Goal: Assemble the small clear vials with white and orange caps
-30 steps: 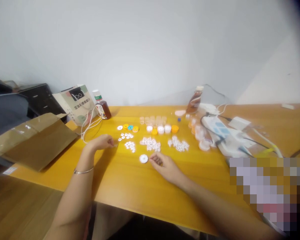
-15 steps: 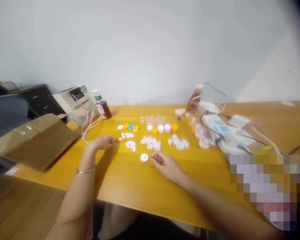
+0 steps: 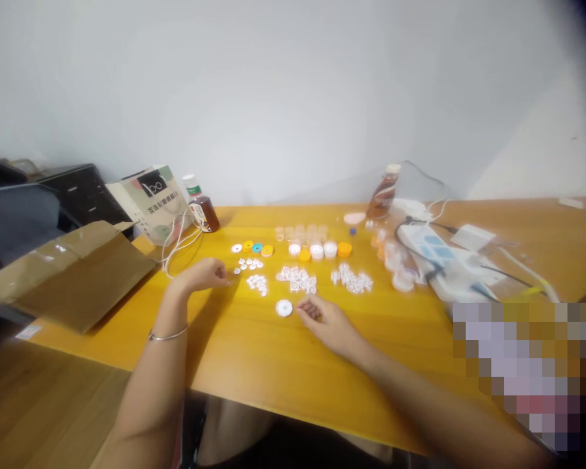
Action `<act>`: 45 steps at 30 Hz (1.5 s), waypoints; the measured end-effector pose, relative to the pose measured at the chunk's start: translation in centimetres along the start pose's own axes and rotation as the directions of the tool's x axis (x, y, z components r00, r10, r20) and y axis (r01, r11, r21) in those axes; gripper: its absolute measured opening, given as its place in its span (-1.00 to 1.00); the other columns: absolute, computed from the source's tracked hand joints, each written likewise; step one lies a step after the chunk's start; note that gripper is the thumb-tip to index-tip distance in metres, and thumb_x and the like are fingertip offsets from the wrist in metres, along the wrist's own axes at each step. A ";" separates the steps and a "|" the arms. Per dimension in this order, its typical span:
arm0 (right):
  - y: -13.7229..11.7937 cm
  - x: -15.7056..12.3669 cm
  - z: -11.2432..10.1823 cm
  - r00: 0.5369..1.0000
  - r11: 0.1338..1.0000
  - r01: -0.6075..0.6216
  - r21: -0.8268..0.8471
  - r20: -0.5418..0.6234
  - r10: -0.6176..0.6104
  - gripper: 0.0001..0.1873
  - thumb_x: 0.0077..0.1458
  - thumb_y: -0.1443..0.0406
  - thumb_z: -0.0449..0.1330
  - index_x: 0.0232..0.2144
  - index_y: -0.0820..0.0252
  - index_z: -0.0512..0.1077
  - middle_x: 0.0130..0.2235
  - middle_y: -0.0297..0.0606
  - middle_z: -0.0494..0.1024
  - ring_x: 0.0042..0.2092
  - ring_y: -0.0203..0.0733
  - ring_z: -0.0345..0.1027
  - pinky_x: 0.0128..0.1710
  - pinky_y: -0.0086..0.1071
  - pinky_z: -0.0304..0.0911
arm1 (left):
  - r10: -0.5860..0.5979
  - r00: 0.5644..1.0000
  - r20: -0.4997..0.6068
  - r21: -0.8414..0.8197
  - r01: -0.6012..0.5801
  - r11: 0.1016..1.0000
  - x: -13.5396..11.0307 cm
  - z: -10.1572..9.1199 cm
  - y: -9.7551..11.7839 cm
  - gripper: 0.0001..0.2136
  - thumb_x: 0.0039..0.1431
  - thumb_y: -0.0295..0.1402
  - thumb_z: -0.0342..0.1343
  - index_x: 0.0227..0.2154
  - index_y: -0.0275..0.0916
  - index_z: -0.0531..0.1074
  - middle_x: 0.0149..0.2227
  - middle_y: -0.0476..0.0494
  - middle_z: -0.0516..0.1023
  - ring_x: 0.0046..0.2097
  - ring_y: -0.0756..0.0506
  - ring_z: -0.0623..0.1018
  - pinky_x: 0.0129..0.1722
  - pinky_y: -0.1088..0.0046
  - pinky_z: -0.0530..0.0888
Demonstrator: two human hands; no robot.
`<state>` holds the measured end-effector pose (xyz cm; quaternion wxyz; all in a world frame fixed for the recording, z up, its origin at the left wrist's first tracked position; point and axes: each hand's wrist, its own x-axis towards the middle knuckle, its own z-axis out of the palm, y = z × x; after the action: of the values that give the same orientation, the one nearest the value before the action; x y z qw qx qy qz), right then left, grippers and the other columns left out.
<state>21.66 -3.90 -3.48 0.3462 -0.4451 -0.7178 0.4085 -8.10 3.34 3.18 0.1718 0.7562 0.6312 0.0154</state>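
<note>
My left hand (image 3: 206, 274) is over the table with its fingers curled together. Beside its fingertips lie tiny clear or white bits (image 3: 229, 283), too small to name. Whatever the fingers hold, if anything, is hidden. Just right of a round white disc (image 3: 284, 308), my right hand (image 3: 322, 319) rests with thumb and fingers drawn together. I cannot make out anything in that pinch. Beyond the hands lie small white round pieces (image 3: 258, 284), more white pieces with tabs (image 3: 249, 264), and two piles of small white plastic parts (image 3: 297, 279).
Coloured discs (image 3: 257, 248), white and orange caps (image 3: 316, 251) and clear cups (image 3: 300, 232) stand in rows behind. A dark bottle (image 3: 203, 207), paper bag (image 3: 149, 202) and cardboard box (image 3: 112, 280) are left. A brown bottle (image 3: 385, 193) and power strip (image 3: 434, 254) with cables are right.
The whole view has shifted slightly to the right. My left hand is a touch higher beside the tiny bits; my right hand stays by the white disc.
</note>
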 end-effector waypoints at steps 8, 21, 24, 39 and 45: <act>0.1 0.2 -0.1 1.000 1.000 -0.003 0.006 0.022 0.003 -0.87 0.07 0.25 0.04 -0.44 0.16 0.34 -0.45 -0.34 0.42 -0.39 -0.29 0.29 -0.37 -0.40 0.23 | 0.443 0.896 0.041 -0.358 -0.401 0.844 0.0 1.5 3.9 -0.89 -0.10 -0.47 0.05 -0.44 -0.32 0.41 -0.43 -0.08 0.49 -0.39 0.02 0.44 -0.33 0.50 0.39; 0.3 0.4 -0.1 1.000 0.999 0.028 0.037 -0.001 -0.028 -0.88 0.04 0.25 0.08 -0.44 0.17 0.37 -0.46 -0.35 0.44 -0.43 -0.31 0.28 -0.40 -0.42 0.21 | 0.586 0.810 0.008 -0.537 -0.491 0.686 -0.5 4.5 8.0 -0.89 -0.02 -0.39 0.11 -0.41 -0.30 0.45 -0.40 -0.08 0.51 -0.34 0.02 0.46 -0.28 0.49 0.40; 0.0 0.2 0.0 0.999 0.997 0.033 0.071 -0.019 -0.032 -0.89 0.01 0.25 0.12 -0.46 0.16 0.39 -0.48 -0.37 0.44 -0.47 -0.33 0.24 -0.43 -0.43 0.20 | 0.614 0.790 0.010 -0.576 -0.497 0.649 -0.6 5.1 8.7 -0.88 0.01 -0.35 0.12 -0.41 -0.30 0.46 -0.42 -0.08 0.51 -0.35 0.03 0.45 -0.28 0.49 0.40; -0.3 0.2 0.2 0.994 0.927 -0.107 0.359 0.013 0.110 -0.87 -0.07 0.22 0.17 -0.50 0.17 0.39 -0.48 -0.37 0.45 -0.44 -0.34 0.29 -0.34 -0.40 0.24 | 0.625 0.778 -0.058 -0.465 -0.575 0.673 -1.4 5.3 9.8 -0.87 0.10 -0.33 0.06 -0.36 -0.26 0.44 -0.38 -0.08 0.51 -0.33 0.02 0.45 -0.27 0.47 0.39; -0.3 0.2 0.0 0.987 0.876 -0.157 0.455 0.043 0.155 -0.83 -0.10 0.20 0.22 -0.51 0.20 0.40 -0.49 -0.38 0.42 -0.45 -0.36 0.24 -0.37 -0.43 0.20 | 0.750 0.642 -0.163 -0.123 -0.767 0.630 -2.0 5.0 10.3 -0.82 0.20 -0.30 -0.01 -0.24 -0.21 0.43 -0.28 -0.10 0.51 -0.25 0.00 0.45 -0.20 0.40 0.34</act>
<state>21.48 -3.77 -3.21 0.4052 -0.4063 -0.5643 0.5936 2.47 -1.24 1.75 0.1868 0.9308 0.2577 0.1799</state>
